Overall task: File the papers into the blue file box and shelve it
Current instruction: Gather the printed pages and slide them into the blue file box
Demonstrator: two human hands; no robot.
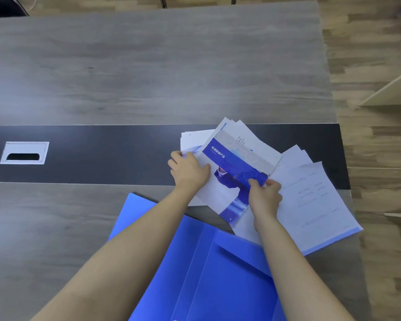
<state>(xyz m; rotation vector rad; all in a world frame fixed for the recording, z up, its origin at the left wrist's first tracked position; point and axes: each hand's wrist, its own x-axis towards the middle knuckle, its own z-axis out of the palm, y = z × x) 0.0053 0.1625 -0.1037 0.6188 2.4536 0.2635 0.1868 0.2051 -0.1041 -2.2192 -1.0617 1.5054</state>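
Note:
A loose stack of papers (239,149) topped by a blue-and-white printed sheet lies near the table's right end. My left hand (189,171) grips the stack's left edge, and my right hand (265,196) pinches its near right corner. More white sheets (315,200) are fanned out to the right, partly under the held stack. The blue file box (208,269) lies open and flat on the table in front of me, under both forearms, and its far right part is hidden by the sheets.
The grey wooden table (148,70) has a dark strip across its middle with a white cable port (24,152) at the left. The table's right edge is close to the papers. A pale shelf board (391,89) stands over the wooden floor at the right.

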